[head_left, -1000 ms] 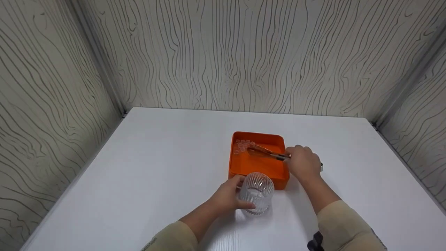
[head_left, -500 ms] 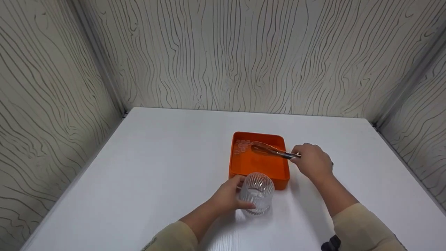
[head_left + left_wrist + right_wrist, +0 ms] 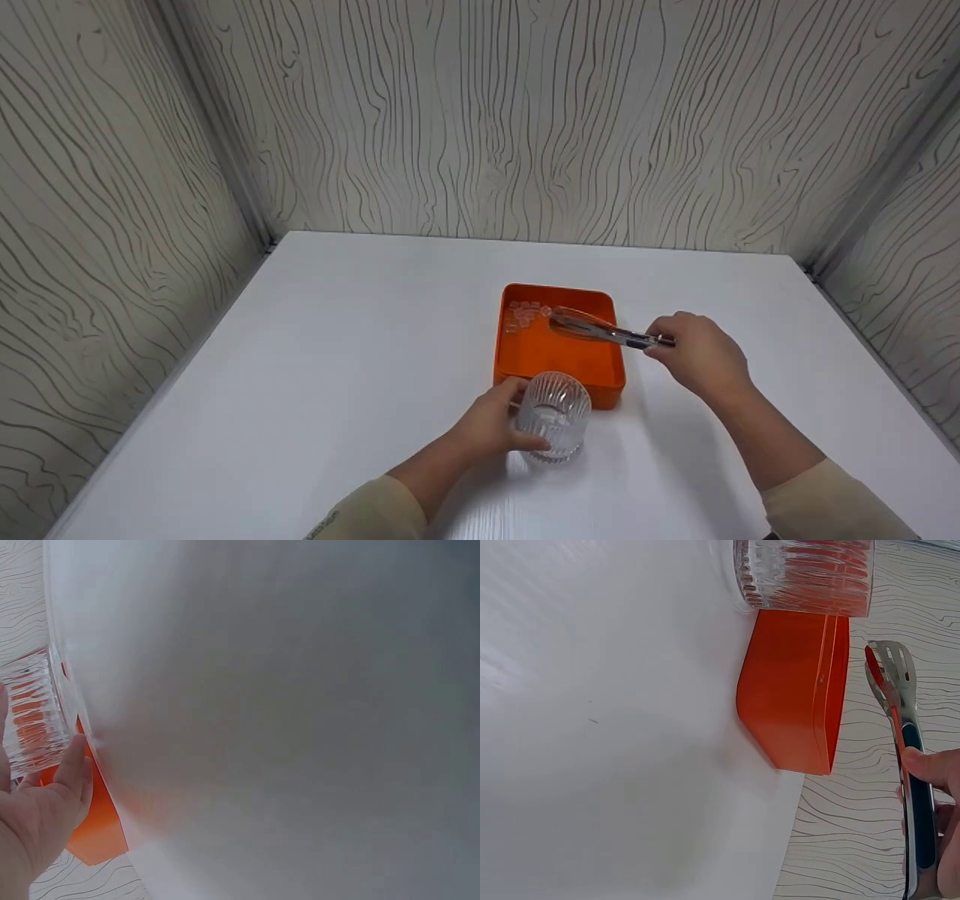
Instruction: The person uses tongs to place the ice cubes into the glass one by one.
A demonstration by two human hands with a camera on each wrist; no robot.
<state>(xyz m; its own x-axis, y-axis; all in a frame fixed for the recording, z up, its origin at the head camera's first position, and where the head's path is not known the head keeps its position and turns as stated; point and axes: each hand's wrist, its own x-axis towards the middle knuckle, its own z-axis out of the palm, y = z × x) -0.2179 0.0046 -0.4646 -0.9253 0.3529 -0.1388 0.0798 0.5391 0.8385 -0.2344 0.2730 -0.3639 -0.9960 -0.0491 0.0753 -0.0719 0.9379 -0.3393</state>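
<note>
My left hand [image 3: 487,424] holds a clear ribbed glass [image 3: 556,412] upright on the table, fingers and thumb on either side of it. Directly behind the glass stands a shallow orange box [image 3: 559,364]. Several small clear cubes [image 3: 521,315] lie in its far left corner. My right hand [image 3: 701,352], to the right of the box, grips metal tongs [image 3: 915,765] with dark handle inlays. The tongs' heads reach over the box, close to the cubes. One clear cube [image 3: 546,310] shows at their tip; whether they pinch it, I cannot tell.
The white table [image 3: 360,337] runs back to a wall panel [image 3: 480,127] with a wood-grain pattern. Similar panels rise at the left and right sides, with grey posts at the corners.
My right hand has moved to the right, drawing the tongs back from the cubes toward the box's right side. The left hand and the glass have stayed in place.
</note>
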